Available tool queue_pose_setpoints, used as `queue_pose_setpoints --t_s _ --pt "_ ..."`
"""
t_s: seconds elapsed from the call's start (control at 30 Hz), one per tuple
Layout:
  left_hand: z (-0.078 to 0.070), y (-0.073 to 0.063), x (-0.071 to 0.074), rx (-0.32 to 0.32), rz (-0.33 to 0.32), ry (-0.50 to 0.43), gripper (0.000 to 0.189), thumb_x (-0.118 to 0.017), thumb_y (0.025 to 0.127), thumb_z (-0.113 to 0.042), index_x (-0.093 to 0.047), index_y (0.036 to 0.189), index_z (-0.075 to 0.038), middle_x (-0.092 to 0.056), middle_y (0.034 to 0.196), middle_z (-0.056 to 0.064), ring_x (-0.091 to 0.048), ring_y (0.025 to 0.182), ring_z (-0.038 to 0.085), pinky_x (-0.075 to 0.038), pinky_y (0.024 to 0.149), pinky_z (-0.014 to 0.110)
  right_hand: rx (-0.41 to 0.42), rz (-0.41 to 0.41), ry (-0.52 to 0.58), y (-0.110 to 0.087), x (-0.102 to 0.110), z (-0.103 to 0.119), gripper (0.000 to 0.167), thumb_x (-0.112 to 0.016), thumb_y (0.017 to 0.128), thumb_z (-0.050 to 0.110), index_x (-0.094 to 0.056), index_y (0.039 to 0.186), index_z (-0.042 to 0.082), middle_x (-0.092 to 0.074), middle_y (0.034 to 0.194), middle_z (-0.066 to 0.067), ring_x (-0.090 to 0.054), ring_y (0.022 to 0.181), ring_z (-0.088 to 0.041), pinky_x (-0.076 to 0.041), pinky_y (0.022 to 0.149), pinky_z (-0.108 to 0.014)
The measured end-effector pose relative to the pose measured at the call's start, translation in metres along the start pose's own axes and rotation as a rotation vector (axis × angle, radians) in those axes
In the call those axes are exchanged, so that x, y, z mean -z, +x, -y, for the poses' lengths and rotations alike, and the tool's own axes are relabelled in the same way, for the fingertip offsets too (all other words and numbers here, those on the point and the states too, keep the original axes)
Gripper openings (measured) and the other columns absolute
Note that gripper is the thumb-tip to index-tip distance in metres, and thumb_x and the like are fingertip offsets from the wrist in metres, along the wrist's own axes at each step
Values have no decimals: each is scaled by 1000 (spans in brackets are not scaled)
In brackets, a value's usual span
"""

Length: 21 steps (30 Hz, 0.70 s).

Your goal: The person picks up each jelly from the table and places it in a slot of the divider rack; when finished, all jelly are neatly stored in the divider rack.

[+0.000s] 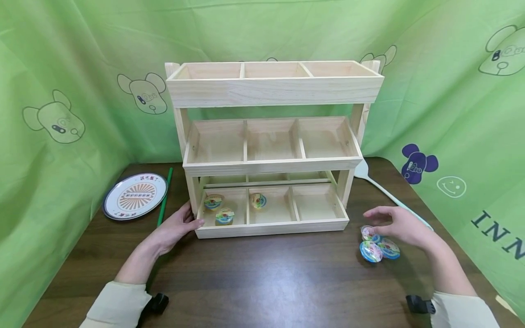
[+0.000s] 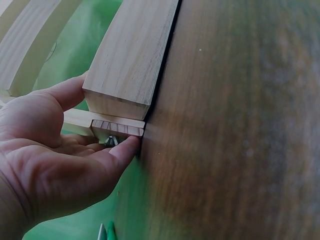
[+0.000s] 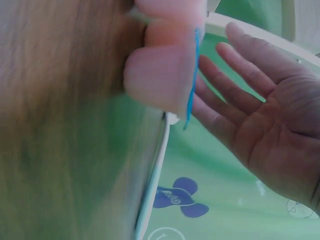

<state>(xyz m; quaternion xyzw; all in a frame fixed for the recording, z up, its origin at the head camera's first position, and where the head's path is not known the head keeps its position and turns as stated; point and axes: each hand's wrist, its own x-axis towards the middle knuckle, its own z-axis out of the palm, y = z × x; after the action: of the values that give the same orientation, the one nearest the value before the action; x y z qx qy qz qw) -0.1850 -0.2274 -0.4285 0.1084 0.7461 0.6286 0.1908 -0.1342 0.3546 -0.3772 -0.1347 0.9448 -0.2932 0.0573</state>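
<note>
A three-tier wooden rack (image 1: pixel 275 92) stands on the table, each tier split into compartments. My left hand (image 1: pixel 177 226) grips the rack's lower left corner; in the left wrist view, thumb and fingers bracket the end of the bottom tray (image 2: pixel 127 55) and the leg beside it. Two yellowish jelly cups (image 1: pixel 224 217) sit in that tray's left compartment and one jelly cup (image 1: pixel 258 201) in its middle one. My right hand (image 1: pixel 404 225) hovers with loosely bent fingers over three pink jelly cups (image 1: pixel 371 252) clustered on the table. In the right wrist view its fingers spread beside a pink cup (image 3: pixel 157 77).
To the left of the rack lies a white plate (image 1: pixel 119 210) with a dark blue rim, a green stick (image 1: pixel 163 205) beside it. A pale long-handled utensil (image 1: pixel 385 193) lies at the right behind my right hand. Green printed cloth (image 1: pixel 82 45) surrounds the table.
</note>
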Motion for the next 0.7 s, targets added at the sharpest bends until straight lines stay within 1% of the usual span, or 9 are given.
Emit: queue_pose_setpoints --t_s 0.1,0.23,0.3,0.4,0.5,0.6,0.7 --pt "0 0 0 6 -5 1 86 -57 103 -7 8 159 2 4 165 27 0 152 40 -11 119 54 -4 54 10 0 -1 -4 43 -82 85 20 -69 119 -2 -73 109 -12 -70 96 -22 -54 80 -28" --pt "1 -1 -1 5 -4 -5 86 -57 103 -7 8 159 2 3 166 26 0 152 40 -10 119 54 0 90 36 1 -2 -10 40 -81 84 14 -68 117 -5 -74 104 -8 -68 92 -16 -54 76 -26" --pt "2 -1 -1 6 -5 -6 86 -57 103 -7 8 159 2 3 166 26 0 152 40 -10 119 54 3 91 33 2 -2 -12 39 -81 84 11 -68 117 -5 -73 101 -7 -67 90 -15 -54 75 -26" --pt "1 -1 -1 8 -8 -3 86 -57 103 -7 8 159 2 3 166 26 0 152 40 -11 119 54 -11 68 32 4 -3 -15 36 -79 84 8 -69 116 -5 -73 99 -5 -67 90 -15 -54 75 -26" --pt "1 -1 -1 10 -9 0 86 -57 103 -8 8 159 2 3 166 27 0 152 40 -11 119 54 -11 46 42 6 -4 -17 34 -77 85 5 -68 116 -7 -72 99 -8 -67 89 -18 -55 75 -26" --pt "0 -1 0 11 -8 -3 86 -57 103 -8 7 159 2 3 166 26 0 152 40 -11 119 54 -24 36 44 6 -4 -17 38 -79 86 12 -68 118 -6 -73 102 -10 -68 90 -19 -55 75 -26" --pt "0 -1 0 13 -7 -3 86 -57 103 -8 7 159 2 3 166 26 0 152 39 -10 119 54 -46 51 43 6 -4 -16 47 -83 85 22 -68 121 -4 -73 104 -8 -68 91 -17 -54 74 -26"
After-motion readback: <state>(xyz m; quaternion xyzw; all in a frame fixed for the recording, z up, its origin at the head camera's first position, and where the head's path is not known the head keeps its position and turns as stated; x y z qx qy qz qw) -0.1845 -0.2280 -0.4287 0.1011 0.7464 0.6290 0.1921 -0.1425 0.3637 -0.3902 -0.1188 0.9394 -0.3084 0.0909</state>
